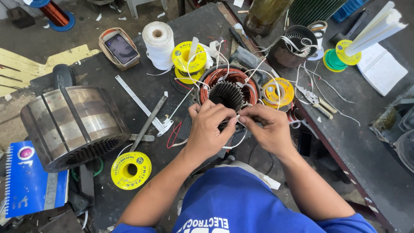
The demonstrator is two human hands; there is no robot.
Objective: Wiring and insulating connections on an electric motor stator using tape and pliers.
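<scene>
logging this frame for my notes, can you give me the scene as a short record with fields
setting: dark workbench crowded with spools and tools
left hand: pinching a white wire at the near rim of the motor stator
right hand: pinching the same wire, fingertips meeting the left
motor stator: copper windings, white leads coming off
left of hands: big metal rotor, yellow spool, caliper
far side: white thread roll, phone

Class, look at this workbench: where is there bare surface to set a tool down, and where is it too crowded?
Bare bench lies right of the pliers, below the white notebook. A smaller patch sits between the phone and the metal ruler. It is crowded around the copper-wound stator, where both hands work among spools and loose wires.
</scene>
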